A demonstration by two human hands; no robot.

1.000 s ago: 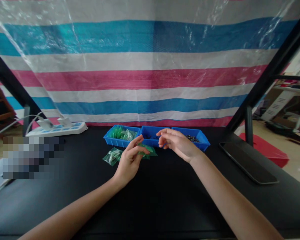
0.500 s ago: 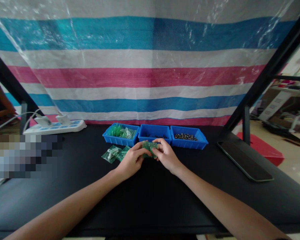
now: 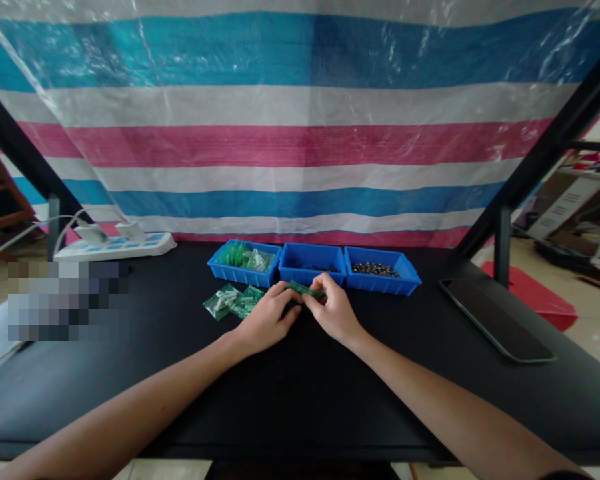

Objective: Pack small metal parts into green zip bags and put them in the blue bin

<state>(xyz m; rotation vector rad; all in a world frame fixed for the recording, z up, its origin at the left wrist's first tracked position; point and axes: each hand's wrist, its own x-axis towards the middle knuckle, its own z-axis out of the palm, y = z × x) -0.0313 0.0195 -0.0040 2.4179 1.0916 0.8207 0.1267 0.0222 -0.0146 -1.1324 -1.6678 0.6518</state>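
A small green plastic bag [image 3: 305,289] is held between my two hands, just in front of the middle blue bin [image 3: 312,257]. My left hand [image 3: 269,319] grips its left end, and my right hand [image 3: 332,309] pinches its right end. Two filled green bags, one with pale pieces [image 3: 223,301] and one beside it [image 3: 247,301], lie on the black table left of my left hand. The left bin [image 3: 240,272] holds green bags and pale pieces. Small dark pieces are in the middle bin, and shiny metal pieces in the right bin [image 3: 383,283].
A white power strip [image 3: 120,247] with plugs and cables stands at the back left, behind a blurred-out item [image 3: 63,300]. A dark phone [image 3: 495,320] lies at the right. Striped sheeting [image 3: 290,147] hangs behind, between black frame bars.
The bag between my hands has tipped flatter and now shows as a narrow strip. My left thumb has moved off it, down towards the table. The camera view has shifted slightly.
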